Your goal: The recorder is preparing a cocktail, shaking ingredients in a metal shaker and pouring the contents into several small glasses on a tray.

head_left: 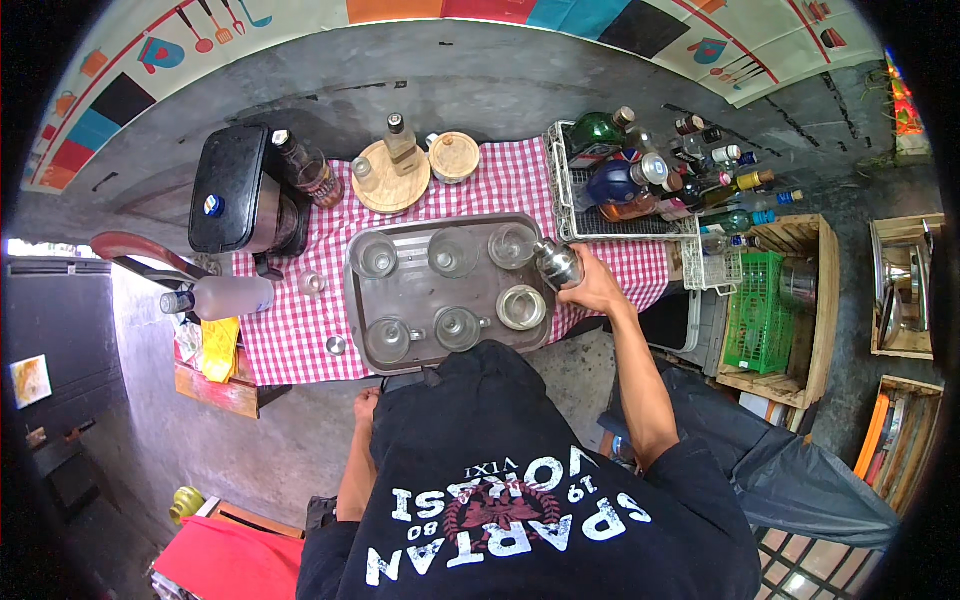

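Observation:
My right hand [595, 284] grips a metal cocktail shaker [558, 264] at the right edge of the brown tray [410, 303]. The shaker is tilted, its narrow end at the rim of a glass [510, 246] in the tray's far right corner. I cannot see whether liquid is flowing. Below it a glass [521, 308] looks filled with something pale. Several other clear glasses, including a glass mug [457, 328], stand on the tray in two rows. My left hand [367, 404] is low by the table's near edge, partly hidden by my shirt, its fingers curled.
A red checked cloth [290, 345] covers the table. To the left are a black dispenser [230, 190], a bottle of cloudy liquid [230, 297] and a small metal cup [335, 345]. Wooden boards [385, 195] stand behind the tray. Racked bottles [610, 180] crowd the right.

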Demonstrator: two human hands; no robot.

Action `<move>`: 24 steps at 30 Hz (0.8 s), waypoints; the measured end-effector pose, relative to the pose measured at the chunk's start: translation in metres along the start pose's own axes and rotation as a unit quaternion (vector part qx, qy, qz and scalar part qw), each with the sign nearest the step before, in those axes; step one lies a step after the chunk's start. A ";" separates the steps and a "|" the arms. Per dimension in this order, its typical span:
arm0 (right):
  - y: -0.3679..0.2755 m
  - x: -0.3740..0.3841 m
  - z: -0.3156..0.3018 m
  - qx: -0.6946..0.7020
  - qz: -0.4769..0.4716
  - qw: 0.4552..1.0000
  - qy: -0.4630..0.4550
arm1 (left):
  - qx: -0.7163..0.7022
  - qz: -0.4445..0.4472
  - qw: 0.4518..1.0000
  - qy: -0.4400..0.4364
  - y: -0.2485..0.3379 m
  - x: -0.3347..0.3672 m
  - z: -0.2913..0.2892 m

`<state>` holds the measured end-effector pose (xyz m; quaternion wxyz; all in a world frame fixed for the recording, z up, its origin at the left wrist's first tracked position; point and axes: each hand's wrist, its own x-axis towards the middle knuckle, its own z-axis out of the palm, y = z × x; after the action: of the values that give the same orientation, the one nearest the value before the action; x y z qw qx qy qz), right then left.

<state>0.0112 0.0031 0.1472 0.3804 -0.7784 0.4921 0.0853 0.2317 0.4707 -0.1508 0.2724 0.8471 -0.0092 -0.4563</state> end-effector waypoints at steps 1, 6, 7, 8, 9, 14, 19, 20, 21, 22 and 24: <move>0.000 0.000 0.000 0.003 0.002 1.000 0.000 | 0.000 0.001 1.000 0.000 0.001 0.000 0.000; -0.006 -0.001 -0.003 -0.003 -0.008 1.000 0.005 | -0.061 0.035 0.997 -0.018 -0.001 -0.001 -0.003; -0.008 -0.002 -0.004 -0.001 0.000 1.000 0.006 | -0.061 0.036 0.997 -0.019 0.004 -0.003 -0.003; -0.006 -0.003 -0.003 -0.002 0.001 1.000 0.007 | -0.053 0.024 0.998 -0.017 0.012 -0.007 -0.003; -0.003 -0.003 -0.003 -0.003 -0.005 1.000 0.015 | -0.044 0.013 0.999 -0.015 0.020 -0.010 -0.003; -0.013 -0.005 -0.007 0.026 0.006 1.000 -0.002 | -0.083 -0.015 0.996 -0.007 0.001 -0.001 -0.002; -0.017 -0.010 -0.009 0.037 0.014 0.999 0.016 | -0.095 -0.008 0.995 -0.016 0.017 -0.008 -0.004; -0.018 -0.010 -0.009 0.038 0.012 0.999 0.014 | -0.106 -0.012 0.994 -0.021 0.013 -0.006 -0.006; -0.018 -0.009 -0.008 0.030 0.008 0.999 0.016 | -0.116 -0.016 0.993 -0.025 0.009 -0.006 -0.007; -0.016 -0.008 -0.007 0.022 0.008 0.999 0.022 | -0.116 -0.016 0.993 -0.027 0.014 -0.008 -0.006; -0.006 -0.005 -0.003 0.022 0.001 0.999 0.030 | -0.107 -0.011 0.994 -0.018 0.023 -0.013 -0.005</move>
<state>0.0125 0.0058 0.1549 0.3828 -0.7714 0.5057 0.0515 0.2335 0.4571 -0.1275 0.3565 0.8047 0.0442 -0.4726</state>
